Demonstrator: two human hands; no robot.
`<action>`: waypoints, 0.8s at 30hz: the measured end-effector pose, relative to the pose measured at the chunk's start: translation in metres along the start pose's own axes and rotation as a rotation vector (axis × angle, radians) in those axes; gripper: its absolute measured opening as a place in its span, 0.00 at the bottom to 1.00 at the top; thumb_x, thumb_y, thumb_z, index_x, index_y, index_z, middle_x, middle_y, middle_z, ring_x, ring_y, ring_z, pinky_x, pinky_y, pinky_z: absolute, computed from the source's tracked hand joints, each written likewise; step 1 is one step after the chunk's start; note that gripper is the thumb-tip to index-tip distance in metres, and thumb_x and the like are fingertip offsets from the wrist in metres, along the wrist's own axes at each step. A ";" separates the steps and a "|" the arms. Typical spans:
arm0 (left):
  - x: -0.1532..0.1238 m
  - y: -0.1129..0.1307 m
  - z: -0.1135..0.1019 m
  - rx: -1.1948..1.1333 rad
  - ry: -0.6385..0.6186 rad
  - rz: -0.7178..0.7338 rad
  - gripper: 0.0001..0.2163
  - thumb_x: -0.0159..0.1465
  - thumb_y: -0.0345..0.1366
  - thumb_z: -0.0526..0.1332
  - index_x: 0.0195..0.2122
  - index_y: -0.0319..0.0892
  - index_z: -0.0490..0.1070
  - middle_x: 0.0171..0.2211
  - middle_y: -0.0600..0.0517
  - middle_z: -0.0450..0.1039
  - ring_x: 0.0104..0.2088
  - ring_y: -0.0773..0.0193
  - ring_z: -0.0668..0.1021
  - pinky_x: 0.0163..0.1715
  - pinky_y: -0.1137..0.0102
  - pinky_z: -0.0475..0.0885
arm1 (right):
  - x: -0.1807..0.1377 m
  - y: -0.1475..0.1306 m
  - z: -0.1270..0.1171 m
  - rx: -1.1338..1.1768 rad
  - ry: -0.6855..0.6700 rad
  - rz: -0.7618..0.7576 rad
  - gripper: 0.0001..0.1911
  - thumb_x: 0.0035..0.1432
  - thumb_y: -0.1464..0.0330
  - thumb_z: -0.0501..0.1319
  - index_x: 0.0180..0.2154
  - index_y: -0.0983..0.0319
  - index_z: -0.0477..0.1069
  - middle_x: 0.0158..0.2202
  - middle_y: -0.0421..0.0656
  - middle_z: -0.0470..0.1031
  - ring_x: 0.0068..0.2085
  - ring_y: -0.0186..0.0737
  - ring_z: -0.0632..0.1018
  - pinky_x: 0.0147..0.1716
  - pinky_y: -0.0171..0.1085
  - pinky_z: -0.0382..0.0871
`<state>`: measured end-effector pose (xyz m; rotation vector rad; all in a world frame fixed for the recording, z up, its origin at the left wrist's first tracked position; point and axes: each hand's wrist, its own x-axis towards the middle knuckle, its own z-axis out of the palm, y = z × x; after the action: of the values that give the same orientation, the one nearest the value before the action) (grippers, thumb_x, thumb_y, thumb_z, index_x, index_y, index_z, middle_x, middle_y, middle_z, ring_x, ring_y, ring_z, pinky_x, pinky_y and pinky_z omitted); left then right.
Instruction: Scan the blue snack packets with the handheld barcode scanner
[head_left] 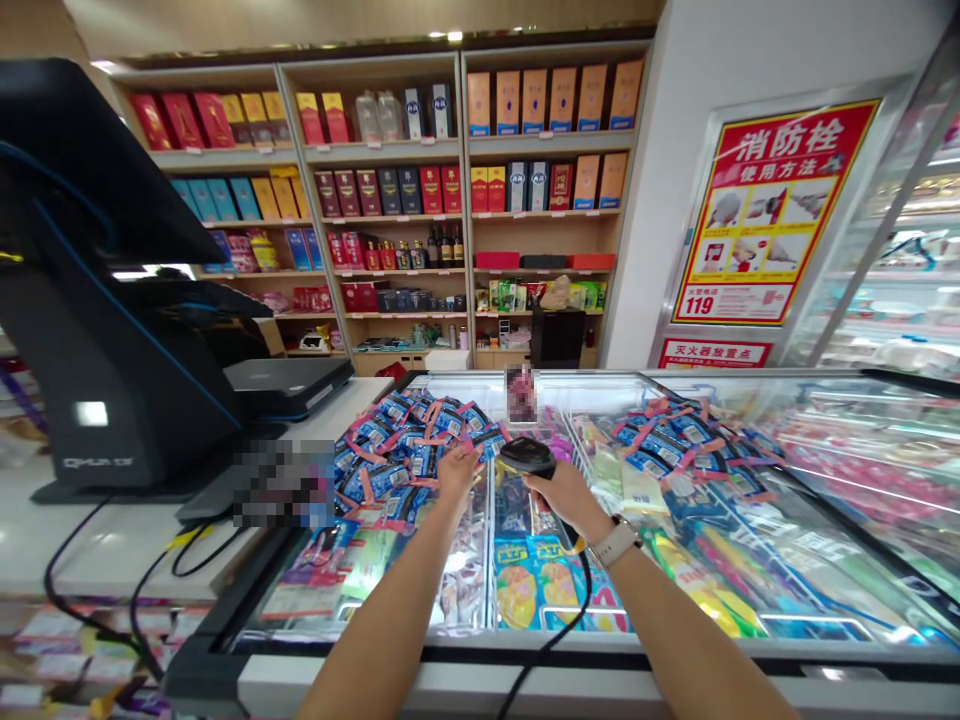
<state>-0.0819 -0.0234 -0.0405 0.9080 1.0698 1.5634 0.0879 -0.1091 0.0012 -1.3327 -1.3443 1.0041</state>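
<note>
My right hand (564, 496) is closed round the grip of a black barcode scanner (527, 457), its cable trailing down toward me; a watch sits on that wrist. The scanner head points at a heap of blue and pink packets (405, 445) lying on the glass lid of a chest freezer (750, 560). My left hand (456, 470) reaches into that heap and pinches the edge of one blue packet. A second pile of similar packets (682, 445) lies to the right on the lid.
A black till screen (90, 290) with cables stands on the white counter (82, 545) at left. Shelves of boxed bottles (420, 190) fill the back wall. A red fire-hydrant poster (772, 210) hangs at right beside a glass-door fridge (892, 260).
</note>
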 end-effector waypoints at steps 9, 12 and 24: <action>-0.003 0.003 0.000 -0.001 -0.018 -0.024 0.17 0.38 0.43 0.76 0.18 0.39 0.70 0.16 0.57 0.66 0.25 0.66 0.77 0.38 0.62 0.79 | -0.001 -0.001 -0.003 0.160 -0.036 0.015 0.17 0.45 0.74 0.67 0.11 0.58 0.66 0.08 0.39 0.65 0.12 0.33 0.64 0.15 0.34 0.55; -0.003 0.004 0.000 0.010 -0.017 -0.007 0.18 0.39 0.43 0.75 0.17 0.39 0.68 0.16 0.58 0.65 0.25 0.66 0.76 0.37 0.63 0.78 | -0.003 -0.005 -0.005 0.146 -0.054 0.018 0.18 0.45 0.74 0.67 0.09 0.59 0.66 0.08 0.40 0.65 0.11 0.32 0.65 0.14 0.33 0.55; -0.001 0.002 0.000 0.087 -0.062 0.050 0.16 0.39 0.44 0.75 0.20 0.40 0.71 0.18 0.56 0.68 0.26 0.64 0.77 0.36 0.63 0.78 | -0.004 0.002 -0.019 0.367 0.020 0.066 0.10 0.46 0.70 0.67 0.17 0.64 0.72 0.14 0.44 0.73 0.13 0.33 0.69 0.14 0.31 0.62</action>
<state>-0.0826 -0.0251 -0.0389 1.0426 1.0850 1.5300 0.1068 -0.1142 0.0025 -1.1093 -1.0445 1.2127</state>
